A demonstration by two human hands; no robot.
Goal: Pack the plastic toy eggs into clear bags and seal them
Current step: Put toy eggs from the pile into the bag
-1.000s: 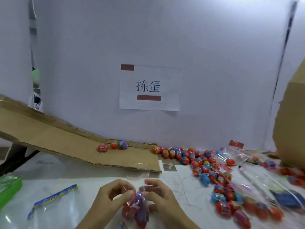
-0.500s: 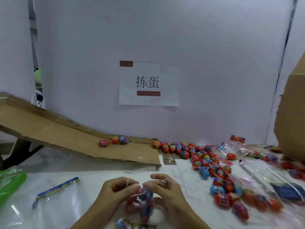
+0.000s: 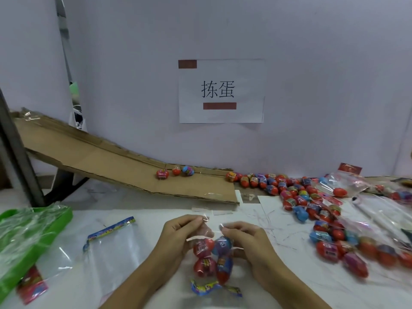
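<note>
Clear bag [image 3: 213, 256] holds four toy eggs, near centre of tabletop [image 3: 156, 221]. Left hand [image 3: 178, 235] and right hand [image 3: 247, 239] pinch its top edge with curled fingers. Empty bag [image 3: 107, 248] lies left; loose eggs [image 3: 289, 192] crowd far right.

Even soft indoor light, faint shadows; glare on plastic; edges bowed, blurred.

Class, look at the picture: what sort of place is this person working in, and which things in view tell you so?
Probably a small hand-packing station in a workshop. A cardboard ramp feeds a pile of loose toy eggs onto the table, filled bags lie alongside, and a paper sign labels the spot.
</note>
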